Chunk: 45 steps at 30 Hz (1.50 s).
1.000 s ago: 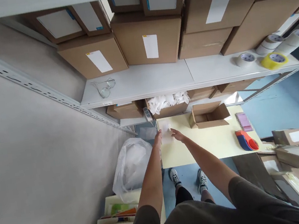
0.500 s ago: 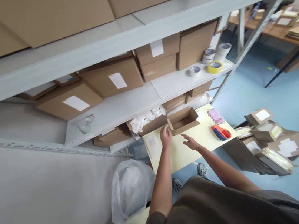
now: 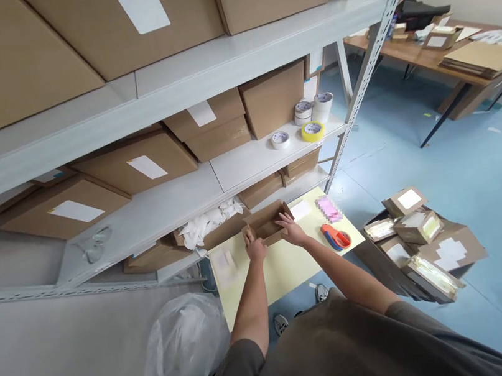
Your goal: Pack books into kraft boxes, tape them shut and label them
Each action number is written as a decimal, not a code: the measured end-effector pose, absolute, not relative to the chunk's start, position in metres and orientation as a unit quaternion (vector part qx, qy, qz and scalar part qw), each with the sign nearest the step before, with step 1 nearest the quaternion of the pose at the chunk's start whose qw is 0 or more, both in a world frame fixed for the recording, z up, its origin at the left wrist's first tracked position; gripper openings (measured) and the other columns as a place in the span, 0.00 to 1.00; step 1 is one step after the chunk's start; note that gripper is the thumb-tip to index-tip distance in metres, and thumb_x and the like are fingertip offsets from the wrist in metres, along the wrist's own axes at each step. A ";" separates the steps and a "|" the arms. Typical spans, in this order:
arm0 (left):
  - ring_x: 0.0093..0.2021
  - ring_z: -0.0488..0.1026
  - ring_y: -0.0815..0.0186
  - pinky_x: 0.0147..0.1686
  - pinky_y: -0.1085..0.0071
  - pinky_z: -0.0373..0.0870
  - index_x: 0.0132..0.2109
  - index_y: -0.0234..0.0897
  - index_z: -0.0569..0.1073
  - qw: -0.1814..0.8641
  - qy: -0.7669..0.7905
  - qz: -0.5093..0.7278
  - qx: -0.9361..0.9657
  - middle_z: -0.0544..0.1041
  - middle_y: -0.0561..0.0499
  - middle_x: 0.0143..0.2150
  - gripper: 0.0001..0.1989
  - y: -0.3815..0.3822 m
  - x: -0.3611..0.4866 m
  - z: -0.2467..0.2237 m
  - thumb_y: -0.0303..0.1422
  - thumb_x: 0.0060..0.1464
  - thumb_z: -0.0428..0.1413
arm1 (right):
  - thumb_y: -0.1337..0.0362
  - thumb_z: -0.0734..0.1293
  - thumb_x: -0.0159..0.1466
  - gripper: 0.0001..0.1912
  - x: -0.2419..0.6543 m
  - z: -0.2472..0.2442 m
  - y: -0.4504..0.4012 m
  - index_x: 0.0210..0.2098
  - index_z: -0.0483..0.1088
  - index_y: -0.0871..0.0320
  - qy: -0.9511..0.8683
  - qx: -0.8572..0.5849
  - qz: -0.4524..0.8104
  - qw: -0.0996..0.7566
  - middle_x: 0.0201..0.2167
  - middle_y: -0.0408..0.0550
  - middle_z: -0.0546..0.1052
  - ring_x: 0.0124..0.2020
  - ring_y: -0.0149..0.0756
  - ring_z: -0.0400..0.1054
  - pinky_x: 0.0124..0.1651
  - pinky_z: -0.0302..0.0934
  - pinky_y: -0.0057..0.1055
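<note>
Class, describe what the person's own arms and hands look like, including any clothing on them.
The left hand and right hand are bare, without gloves. The forearms are uncovered. Short, dark grey sleeves cover the upper arms, with no markings visible.

Free from the front, hemmed in behind

Along the near side of the table (image 3: 283, 274), a bare strip lies between the forearms. The open box (image 3: 272, 239) has open room above its middle; the left hand (image 3: 256, 248) grips its left near corner and the right hand (image 3: 291, 230) covers the right end, so both ends are obstructed. Behind it, cartons and the shelf (image 3: 185, 191) bar the way. Rightward, the tape dispenser (image 3: 335, 237) and pink item (image 3: 328, 208) stand beyond a gap crossed by the right forearm. Leftward, only a flat translucent packet (image 3: 226, 267) lies low on the tabletop.
</note>
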<state>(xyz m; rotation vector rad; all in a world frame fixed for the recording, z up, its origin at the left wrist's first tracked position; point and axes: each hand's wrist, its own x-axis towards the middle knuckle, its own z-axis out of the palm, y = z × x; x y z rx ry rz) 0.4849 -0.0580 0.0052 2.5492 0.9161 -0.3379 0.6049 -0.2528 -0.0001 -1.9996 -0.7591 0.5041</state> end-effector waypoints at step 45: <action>0.72 0.67 0.54 0.74 0.53 0.62 0.66 0.41 0.75 0.404 0.356 0.166 0.826 0.74 0.40 0.68 0.21 -0.028 0.279 -0.043 0.37 0.69 0.55 | 0.53 0.65 0.70 0.33 0.428 -0.015 -0.187 0.71 0.69 0.58 -0.342 -0.801 0.175 0.458 0.75 0.59 0.65 0.76 0.53 0.59 0.74 0.59 0.52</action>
